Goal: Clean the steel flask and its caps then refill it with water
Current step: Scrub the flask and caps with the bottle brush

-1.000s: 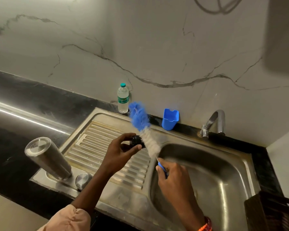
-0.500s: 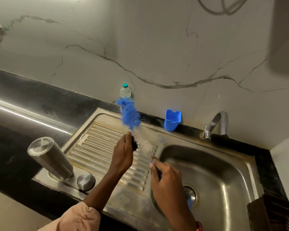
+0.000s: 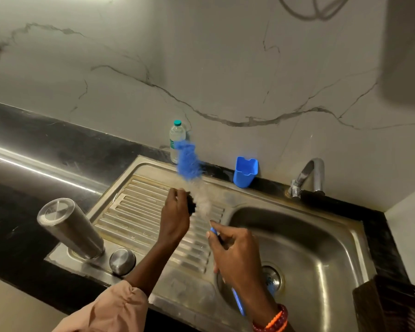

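Head view, over a steel sink (image 3: 333, 236) with ribbed draining board. Left hand (image 3: 175, 216) closed round a small black cap (image 3: 191, 207), held above the board; right hand (image 3: 235, 252) gripping the blue handle of a bottle brush (image 3: 188, 161), bristles pressed against the cap and blurred with motion. Steel flask (image 3: 70, 228) standing inverted at the near left corner of the board, well apart from both hands; round steel cap (image 3: 122, 261) lying just beside its mouth.

Handling, as judged: flask rigid, fairly light while empty, smooth and probably slippery when wet, so best taken round the middle of the body with a full wrap of the fingers. Black cap small and ridged at the edge, suited to a fingertip pinch on the rim. Brush stiff in the handle, soft in the bristles, safest held low on the handle.

Count: one flask, two caps, one brush, one tap (image 3: 307, 178), one blue holder (image 3: 245, 172) on the back ledge, one plastic water bottle (image 3: 176, 137) against the wall, one dark basket (image 3: 393, 307) at far right.
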